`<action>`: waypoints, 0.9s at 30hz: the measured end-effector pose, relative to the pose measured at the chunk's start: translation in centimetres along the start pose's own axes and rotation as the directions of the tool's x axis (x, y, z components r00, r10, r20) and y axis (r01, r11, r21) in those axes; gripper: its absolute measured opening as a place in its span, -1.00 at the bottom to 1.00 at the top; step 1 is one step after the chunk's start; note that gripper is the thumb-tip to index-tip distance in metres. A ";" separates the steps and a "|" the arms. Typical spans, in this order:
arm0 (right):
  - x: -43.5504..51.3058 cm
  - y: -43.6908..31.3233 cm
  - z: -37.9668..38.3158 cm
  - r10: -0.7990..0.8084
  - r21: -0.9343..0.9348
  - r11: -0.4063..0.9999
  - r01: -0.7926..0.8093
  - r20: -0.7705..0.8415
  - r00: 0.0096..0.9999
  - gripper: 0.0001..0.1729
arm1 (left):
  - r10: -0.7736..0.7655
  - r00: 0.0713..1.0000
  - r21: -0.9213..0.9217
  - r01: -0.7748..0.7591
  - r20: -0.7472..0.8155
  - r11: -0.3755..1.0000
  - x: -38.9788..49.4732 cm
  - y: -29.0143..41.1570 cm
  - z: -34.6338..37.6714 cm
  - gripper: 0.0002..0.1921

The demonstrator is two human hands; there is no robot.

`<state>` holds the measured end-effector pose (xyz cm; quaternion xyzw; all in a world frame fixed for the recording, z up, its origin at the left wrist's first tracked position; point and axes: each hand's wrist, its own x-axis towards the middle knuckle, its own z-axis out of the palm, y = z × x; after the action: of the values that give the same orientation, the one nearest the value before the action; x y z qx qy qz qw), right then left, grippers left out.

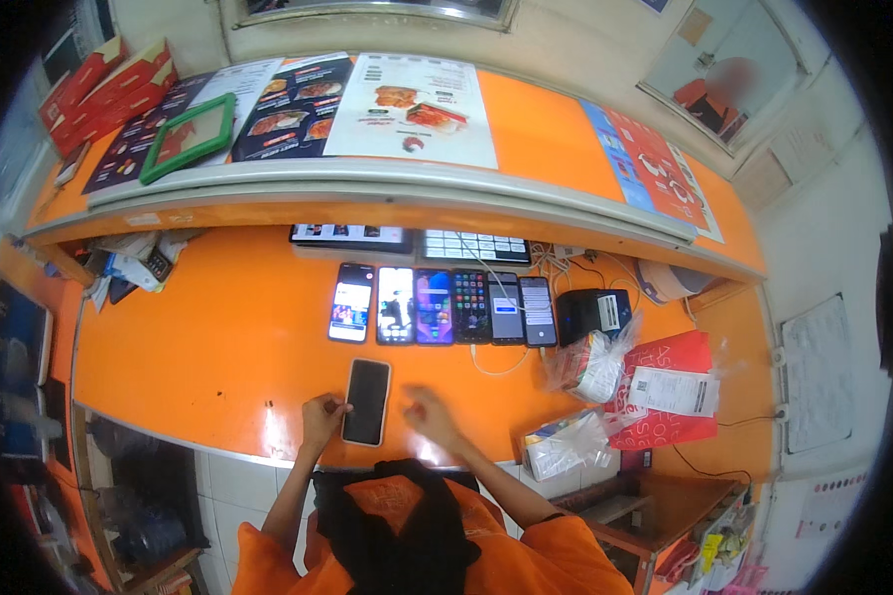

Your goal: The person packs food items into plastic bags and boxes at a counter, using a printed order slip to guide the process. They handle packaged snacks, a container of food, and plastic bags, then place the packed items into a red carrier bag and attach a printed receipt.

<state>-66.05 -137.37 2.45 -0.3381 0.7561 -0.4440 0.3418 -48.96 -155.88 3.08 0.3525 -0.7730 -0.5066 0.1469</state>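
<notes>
A smartphone (367,402) with a dark screen and a pale case edge lies on the orange counter (231,312) in front of me. At its left edge is my left hand (322,420), fingers curled and the thumb tip at the phone's side; whether it grips the phone I cannot tell. My right hand (429,418) is to the right of the phone, apart from it and blurred, with no object seen in it. Beyond the hands, several lit smartphones stand side by side in a row, among them one with a purple screen (434,305) and a dark one (470,305).
Two tablets (476,245) sit behind the phones, under a raised shelf (543,126) bearing menu sheets and a green frame (190,139). A black device (594,312), cables, plastic-wrapped packages (568,444) and a red bag (666,428) occupy the right side. A person (718,97) shows in the wall opening.
</notes>
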 end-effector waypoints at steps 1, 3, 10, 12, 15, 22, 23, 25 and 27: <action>1.5 0.2 -2.2 -0.099 -0.128 0.989 0.074 -0.197 0.975 -0.50 | -0.041 0.999 0.055 0.040 0.024 0.998 0.2 0.0 -0.2 -0.86; 3.6 0.9 -7.0 -0.280 -0.426 0.903 0.053 -0.491 0.825 -0.52 | 0.084 0.996 0.047 -0.084 0.007 0.995 0.4 0.2 -0.5 -0.89; 7.6 4.3 -15.8 -0.214 -0.647 0.633 -0.426 -0.674 0.707 -0.48 | 0.068 0.995 0.198 -0.081 0.071 0.977 0.7 1.5 -2.2 -0.89; 8.0 5.1 -15.7 -0.185 -0.669 0.579 -0.467 -0.665 0.723 -0.46 | 0.065 0.998 0.085 -0.066 0.016 0.994 0.7 1.7 -2.7 -0.89; 8.5 5.7 -15.1 -0.304 -0.725 0.417 -0.548 -0.680 0.667 -0.42 | -0.036 0.999 0.097 0.035 0.010 0.995 0.5 1.7 -3.6 -0.88; 8.1 4.1 -14.9 -0.289 -0.657 0.629 -0.417 -0.695 0.659 -0.37 | -0.195 0.978 -0.261 0.206 0.068 0.943 0.2 1.9 -3.7 -0.76; 8.0 3.7 -14.7 -0.352 -0.664 0.663 -0.345 -0.683 0.640 -0.37 | -0.235 0.969 -0.320 0.248 0.081 0.914 0.2 1.9 -3.6 -0.73; 7.0 2.6 -14.2 -0.233 -0.569 0.760 -0.313 -0.689 0.686 -0.38 | -0.323 0.932 -0.677 0.344 0.163 0.651 0.0 2.2 -3.1 -0.63; 6.1 1.8 -13.1 -0.187 -0.491 0.834 -0.252 -0.681 0.708 -0.38 | -0.371 0.899 -0.859 0.370 0.235 0.354 0.1 2.2 -2.7 -0.54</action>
<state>-80.38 -135.91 4.37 -0.2119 0.9285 -0.2950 -0.0774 -48.34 -157.29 6.24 0.3875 -0.2923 -0.8532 0.1908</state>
